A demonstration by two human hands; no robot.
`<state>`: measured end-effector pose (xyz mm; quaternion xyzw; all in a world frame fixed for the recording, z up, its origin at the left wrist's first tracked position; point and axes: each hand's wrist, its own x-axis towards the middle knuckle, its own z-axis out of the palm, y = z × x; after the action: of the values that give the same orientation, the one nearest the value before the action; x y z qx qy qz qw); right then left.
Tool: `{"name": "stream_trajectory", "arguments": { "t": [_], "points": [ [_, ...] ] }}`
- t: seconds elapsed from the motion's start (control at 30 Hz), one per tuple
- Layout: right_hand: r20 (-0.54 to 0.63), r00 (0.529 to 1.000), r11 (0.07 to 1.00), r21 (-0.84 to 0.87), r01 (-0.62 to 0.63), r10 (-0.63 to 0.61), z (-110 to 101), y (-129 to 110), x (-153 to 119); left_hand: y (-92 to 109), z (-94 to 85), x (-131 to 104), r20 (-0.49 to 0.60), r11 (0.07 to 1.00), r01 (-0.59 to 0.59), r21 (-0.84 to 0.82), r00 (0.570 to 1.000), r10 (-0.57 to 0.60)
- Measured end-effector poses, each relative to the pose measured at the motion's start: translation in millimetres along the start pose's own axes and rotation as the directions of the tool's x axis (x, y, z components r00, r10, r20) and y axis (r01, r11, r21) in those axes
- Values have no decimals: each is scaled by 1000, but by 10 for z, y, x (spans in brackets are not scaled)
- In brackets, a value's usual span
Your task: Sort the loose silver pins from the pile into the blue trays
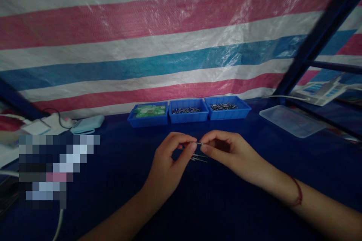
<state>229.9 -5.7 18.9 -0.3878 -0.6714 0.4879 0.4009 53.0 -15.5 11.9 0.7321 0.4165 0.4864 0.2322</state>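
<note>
My left hand [172, 158] and my right hand [230, 152] meet in the middle, thumbs and forefingers pinched. A thin metal pin [199, 143] bridges the small gap between their fingertips, held at both ends; its exact kind is too small to make out. Just below the fingertips, several similar thin metal pins [200, 157] show, partly hidden by my left hand. Beyond my hands, the middle blue bin [189, 119] and the right blue bin [230, 115] contain many small metal pieces. Green-and-white packets [149, 110] fill the left blue bin [148, 121].
A clear plastic lid [292, 120] lies at the right on the dark blue table [113, 180]. A light blue case [88, 124] and a white power strip [46, 124] are at the left. Striped sheeting [158, 45] hangs behind. A pixelated patch covers part of the left side.
</note>
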Motion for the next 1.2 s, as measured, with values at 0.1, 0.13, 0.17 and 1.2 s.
{"name": "stream_trajectory", "arguments": {
  "t": [0.1,0.13,0.17,1.2],
  "points": [
    [-90,993,994,-87,70,-78,-18,-3,0,-35,0,5,13,1000,23,16,1000,-23],
    [-117,986,985,-139,101,-117,-21,-10,-5,-46,0,7,26,999,33,22,999,-33],
    [-132,977,970,-202,136,-165,-22,-21,-14,-56,-1,9,42,999,41,29,998,-42],
    [390,907,627,-670,398,-158,-194,211,149,-398,-157,137,511,863,-231,450,859,-36]
  ]
}}
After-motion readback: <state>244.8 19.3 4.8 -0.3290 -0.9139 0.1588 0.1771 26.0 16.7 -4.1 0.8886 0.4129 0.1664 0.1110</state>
